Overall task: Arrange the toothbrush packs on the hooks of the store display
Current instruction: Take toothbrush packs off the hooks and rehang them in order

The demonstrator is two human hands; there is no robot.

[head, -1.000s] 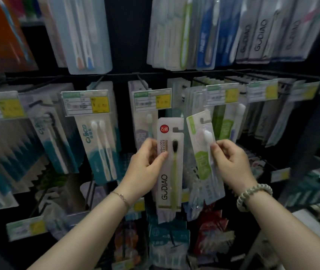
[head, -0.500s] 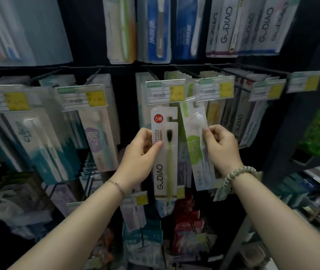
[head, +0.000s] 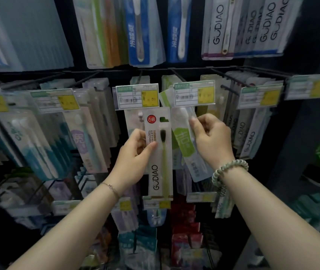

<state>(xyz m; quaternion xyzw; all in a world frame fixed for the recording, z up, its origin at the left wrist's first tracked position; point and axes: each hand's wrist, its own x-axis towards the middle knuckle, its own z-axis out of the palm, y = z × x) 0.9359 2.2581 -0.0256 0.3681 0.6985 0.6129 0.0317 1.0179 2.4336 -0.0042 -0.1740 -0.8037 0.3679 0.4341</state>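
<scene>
GUDIAO pack [head: 160, 168], a white card with a green brush, is held upright by the left hand [head: 134, 154]: thumb is pressed on the front, fingers are curled behind the left edge, well above the middle. The hang slot at the pack's top is left clear of the grip and sits just below a price tag [head: 137, 96], presumably so it can be lined up with the hook behind that tag. Green pack [head: 183, 142] is pinched near its brush head by the right hand [head: 212, 139], fingers curled at its right edge. Its top is tucked up behind a second tag [head: 194, 93], and the pack is tilted with its bottom swung right. Whether its slot is already on a hook [head: 176, 75] cannot be told, as the tag hides it. The two packs are just beside each other. The high grips are judged to give control of the slots. The GUDIAO pack is judged not yet hung. A bead bracelet [head: 230, 168] is worn on the right wrist. Rows of other packs are hung all round.
</scene>
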